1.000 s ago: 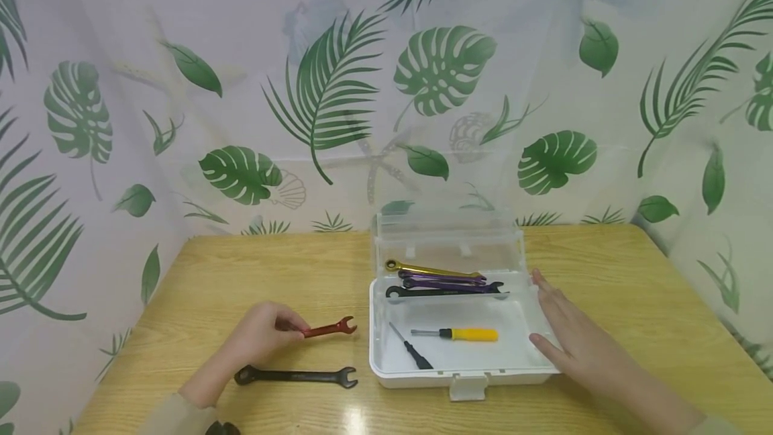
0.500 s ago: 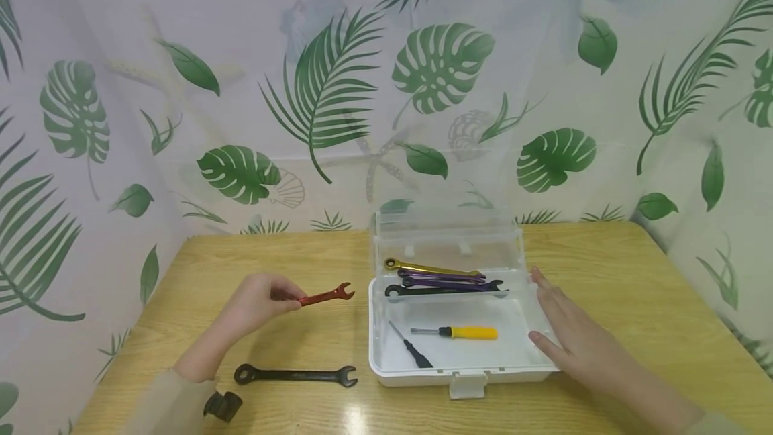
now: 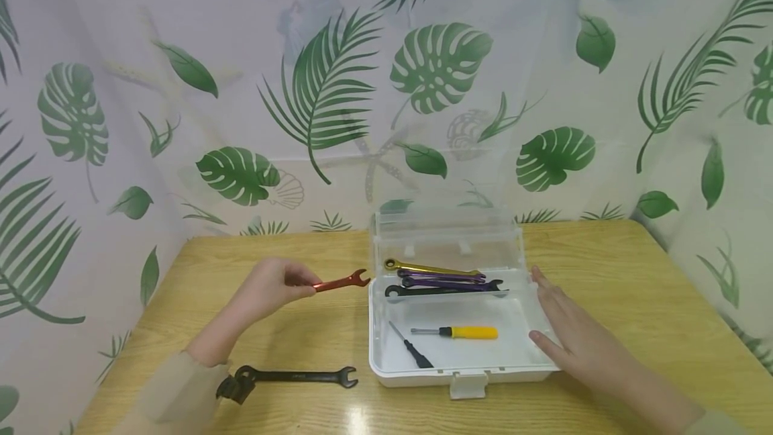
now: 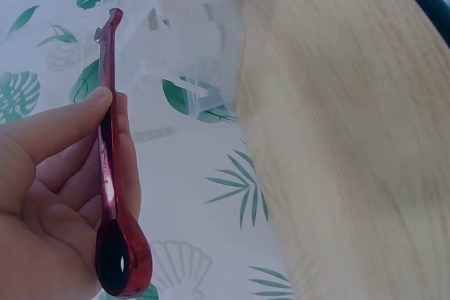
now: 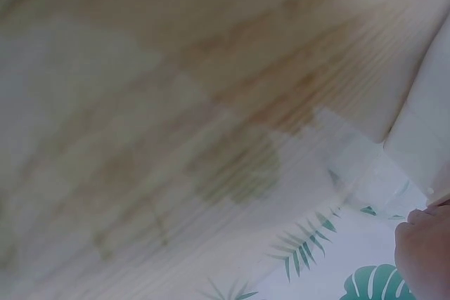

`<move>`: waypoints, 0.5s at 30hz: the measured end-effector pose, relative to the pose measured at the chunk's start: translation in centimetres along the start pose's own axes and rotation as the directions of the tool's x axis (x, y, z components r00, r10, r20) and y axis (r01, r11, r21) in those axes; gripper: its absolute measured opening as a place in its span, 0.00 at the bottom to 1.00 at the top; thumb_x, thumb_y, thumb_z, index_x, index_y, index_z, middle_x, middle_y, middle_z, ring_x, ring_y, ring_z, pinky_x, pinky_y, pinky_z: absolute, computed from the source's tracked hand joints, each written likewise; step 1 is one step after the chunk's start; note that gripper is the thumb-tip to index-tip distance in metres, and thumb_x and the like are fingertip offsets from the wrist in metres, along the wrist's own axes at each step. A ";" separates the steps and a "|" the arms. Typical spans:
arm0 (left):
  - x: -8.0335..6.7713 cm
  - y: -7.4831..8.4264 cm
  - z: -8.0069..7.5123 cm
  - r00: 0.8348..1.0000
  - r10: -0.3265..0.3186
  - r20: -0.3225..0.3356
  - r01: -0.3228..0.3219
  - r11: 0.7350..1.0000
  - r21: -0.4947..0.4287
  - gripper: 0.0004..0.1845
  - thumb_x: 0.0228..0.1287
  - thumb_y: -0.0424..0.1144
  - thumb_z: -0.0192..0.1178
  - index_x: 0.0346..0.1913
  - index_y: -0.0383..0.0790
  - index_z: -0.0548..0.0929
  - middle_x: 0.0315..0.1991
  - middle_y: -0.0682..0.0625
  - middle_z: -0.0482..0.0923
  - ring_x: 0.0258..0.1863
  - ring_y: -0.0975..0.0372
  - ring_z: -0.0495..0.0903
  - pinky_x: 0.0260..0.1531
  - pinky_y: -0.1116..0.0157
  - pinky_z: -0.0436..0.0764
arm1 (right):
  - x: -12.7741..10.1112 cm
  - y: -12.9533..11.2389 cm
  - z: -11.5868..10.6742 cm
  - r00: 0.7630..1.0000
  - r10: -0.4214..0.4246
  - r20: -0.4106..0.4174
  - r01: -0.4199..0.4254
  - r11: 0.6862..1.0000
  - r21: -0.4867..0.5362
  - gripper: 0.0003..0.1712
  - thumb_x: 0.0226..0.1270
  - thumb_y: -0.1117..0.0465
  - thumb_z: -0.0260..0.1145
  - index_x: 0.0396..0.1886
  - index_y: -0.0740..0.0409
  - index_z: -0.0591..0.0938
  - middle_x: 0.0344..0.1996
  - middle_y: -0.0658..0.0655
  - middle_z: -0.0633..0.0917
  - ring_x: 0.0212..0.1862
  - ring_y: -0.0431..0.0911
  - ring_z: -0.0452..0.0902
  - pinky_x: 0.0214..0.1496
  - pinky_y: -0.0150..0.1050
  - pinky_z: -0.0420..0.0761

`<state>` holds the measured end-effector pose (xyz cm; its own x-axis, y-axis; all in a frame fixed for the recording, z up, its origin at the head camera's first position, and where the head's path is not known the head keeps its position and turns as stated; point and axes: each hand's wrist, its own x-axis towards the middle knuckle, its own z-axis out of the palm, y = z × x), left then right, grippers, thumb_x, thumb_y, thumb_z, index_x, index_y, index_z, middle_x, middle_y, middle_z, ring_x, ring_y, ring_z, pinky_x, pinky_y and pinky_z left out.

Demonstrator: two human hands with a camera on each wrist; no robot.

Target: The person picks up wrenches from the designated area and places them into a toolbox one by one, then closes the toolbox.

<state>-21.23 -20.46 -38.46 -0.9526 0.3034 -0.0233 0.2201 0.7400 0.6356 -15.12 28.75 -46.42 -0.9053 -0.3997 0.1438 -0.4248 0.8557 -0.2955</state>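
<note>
1. Red wrench [image 3: 340, 281] is held in your left hand [image 3: 273, 285], above the bench [image 3: 290, 341] and not touching it. In the left wrist view the thumb and fingers [image 4: 67, 128] pinch its shank near the ring end [image 4: 121, 261], so this hand is grasping the wrench.

2. Its long axis runs almost level from left to right, a little raised toward the open-jaw end. That end points to the right, at the left wall of the white toolbox [image 3: 376, 327], and it is just beside this wall but apart from it.

3. Black wrench [image 3: 296, 375] lies flat on the bench, near to you and below the left forearm. No hand touches it.

4. In the toolbox, whose clear lid [image 3: 448, 233] stands open at the back, you see three wrenches lying side by side at the far part: gold wrench [image 3: 431, 268], purple wrench [image 3: 443, 280] and another dark wrench [image 3: 445, 291]. In front of them lie the yellow screwdriver [image 3: 459, 333] and the small black screwdriver [image 3: 412, 349].

5. Your right hand [image 3: 574, 334] rests with straight, relaxed fingers against the right side of the toolbox. It holds nothing. The left hand is much nearer to the red wrench, of course, and the toolbox lies directly to the right of it.
</note>
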 end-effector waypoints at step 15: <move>2.9 3.4 1.4 0.994 0.106 0.033 -0.106 0.994 0.009 0.04 0.67 0.29 0.71 0.42 0.37 0.93 0.38 0.47 0.93 0.35 0.63 0.86 0.39 0.64 0.86 | -0.1 0.3 0.3 0.997 -0.053 -0.050 0.052 0.998 -0.020 0.49 0.81 0.50 0.61 0.88 0.62 0.46 0.88 0.60 0.48 0.85 0.61 0.52 0.73 0.13 0.26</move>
<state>-22.98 -16.25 -37.49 -0.9165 0.3995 0.0183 0.3217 0.7093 0.6272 -15.15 28.95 -46.81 -0.8801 -0.4274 0.2068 -0.4711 0.8400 -0.2691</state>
